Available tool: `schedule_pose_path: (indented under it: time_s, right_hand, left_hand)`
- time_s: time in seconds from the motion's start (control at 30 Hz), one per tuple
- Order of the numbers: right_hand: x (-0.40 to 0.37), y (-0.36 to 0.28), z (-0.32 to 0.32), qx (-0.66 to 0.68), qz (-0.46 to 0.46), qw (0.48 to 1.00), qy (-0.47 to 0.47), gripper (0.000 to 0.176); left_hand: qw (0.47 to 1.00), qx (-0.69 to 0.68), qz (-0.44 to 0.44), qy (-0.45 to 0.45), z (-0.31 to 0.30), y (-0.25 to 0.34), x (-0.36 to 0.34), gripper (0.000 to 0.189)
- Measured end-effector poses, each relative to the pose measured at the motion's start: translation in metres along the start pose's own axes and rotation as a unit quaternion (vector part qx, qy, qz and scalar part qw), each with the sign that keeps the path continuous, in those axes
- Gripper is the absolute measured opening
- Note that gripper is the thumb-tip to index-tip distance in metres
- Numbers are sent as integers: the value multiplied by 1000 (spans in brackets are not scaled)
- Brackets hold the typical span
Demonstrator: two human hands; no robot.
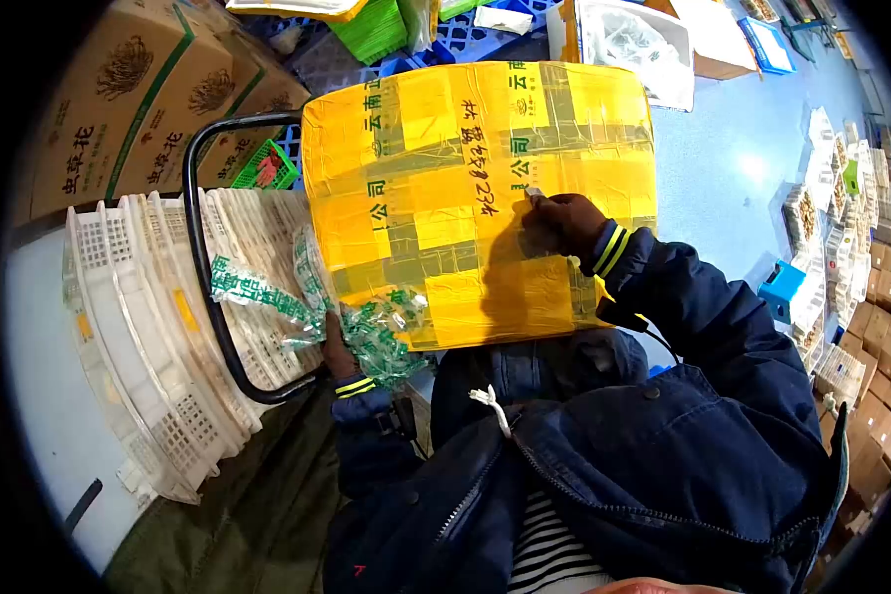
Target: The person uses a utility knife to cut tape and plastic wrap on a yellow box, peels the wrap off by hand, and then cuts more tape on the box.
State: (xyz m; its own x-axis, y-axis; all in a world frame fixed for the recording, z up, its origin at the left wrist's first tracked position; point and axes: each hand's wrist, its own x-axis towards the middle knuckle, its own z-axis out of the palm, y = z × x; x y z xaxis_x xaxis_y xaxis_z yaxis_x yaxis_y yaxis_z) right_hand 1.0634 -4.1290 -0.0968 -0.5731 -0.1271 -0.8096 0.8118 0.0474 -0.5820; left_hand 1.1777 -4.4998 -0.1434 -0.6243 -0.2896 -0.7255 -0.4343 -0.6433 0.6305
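A large yellow carton [436, 213], wrapped in strips of tape and marked with handwriting, lies in front of me. My right hand [564, 224] is over its right half, fingers pinched around a small pale piece [534, 193] too small to name. At the carton's lower left corner, my left hand [339, 348] is closed on clear packing tape [257, 292] with green print. Part of that tape looks like a roll seen edge-on; crumpled lengths [386, 332] bunch beside the hand against the carton. My left fingers are mostly hidden.
White plastic crates [139, 327] are stacked at left, with a black metal handle [196, 198] alongside. Brown cartons [119, 99] stand behind them. A white foam box [636, 45] sits at the back, near blue pallets [465, 38]. More crates and cartons [876, 346] line the right side.
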Motion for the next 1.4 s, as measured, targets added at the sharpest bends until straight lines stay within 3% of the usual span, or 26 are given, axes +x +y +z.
schedule_pose_path:
  time_s: [0.07,0.17,0.27,0.3,0.33,0.37,0.4,0.47,0.57,0.63,0.7,0.77,0.83,0.9,0.93,0.97,1.03,1.13,1.17,1.2,1.23,1.3,1.4]
  right_hand:
    - [7,3,2,47,-39,998,-13,46]
    - [25,-8,-8,69,-99,992,-21,41]
    - [45,-18,-30,-24,-206,978,-16,31]
    - [23,-44,-26,-6,-165,986,-2,31]
    - [9,-57,-15,-138,-103,982,82,33]
    - [11,-46,-18,-308,-244,915,90,34]
    - [12,-37,-20,-459,-373,792,149,34]
    - [10,-26,-16,-510,-354,765,173,35]
    - [20,-22,-16,-527,-440,715,129,26]
    - [27,-27,-17,-609,-417,664,119,20]
    - [34,-33,-22,-611,-396,673,128,20]
    - [42,-35,-23,-519,-319,780,143,20]
    - [33,-23,-19,-473,-373,781,163,19]
    - [19,-7,-13,-505,-422,745,110,20]
    - [27,17,-19,-511,-365,774,80,20]
    - [-5,-1,1,-512,-308,795,104,17]
    - [-13,1,6,-545,-394,727,141,14]
    - [-7,-4,6,-620,-372,676,139,16]
    - [-5,-3,5,-619,-372,677,139,16]
    - [-2,-1,2,-614,-387,671,149,16]
    - [1,-1,0,-610,-402,664,159,17]
    - [9,-6,-5,-600,-378,677,198,9]
    - [15,-18,-17,-582,-328,708,230,16]
  left_hand:
    - [999,-22,-29,-5,33,13,-25,42]
    - [999,-27,-17,7,17,4,-11,42]
    - [994,92,43,49,-13,-2,11,43]
    - [984,148,72,72,-14,-3,12,45]
    - [981,156,83,75,-13,-3,9,42]
    - [982,154,81,77,-8,-2,3,42]
    - [991,107,49,56,0,1,-2,41]
    - [999,22,-22,13,15,9,-12,46]
    - [999,1,37,24,35,10,-27,46]
    - [998,22,45,50,-10,-4,9,45]
    - [989,119,79,35,-17,-5,14,42]
    - [974,197,98,54,-16,-5,10,43]
    - [981,160,52,96,-4,0,3,44]
    - [987,115,69,92,14,5,-11,43]
    - [990,70,86,85,20,5,-14,44]
    - [990,70,87,85,17,5,-12,44]
    - [992,85,75,51,-1,0,-2,46]
    - [999,43,12,10,-30,-11,21,45]
    - [1000,22,-9,-17,-25,-8,18,45]
    - [996,63,45,38,-11,-6,8,46]
    - [996,65,44,37,-14,-7,10,46]
    - [1000,6,-5,-20,-24,-10,18,45]
    - [1000,-1,4,-16,-32,-14,24,44]
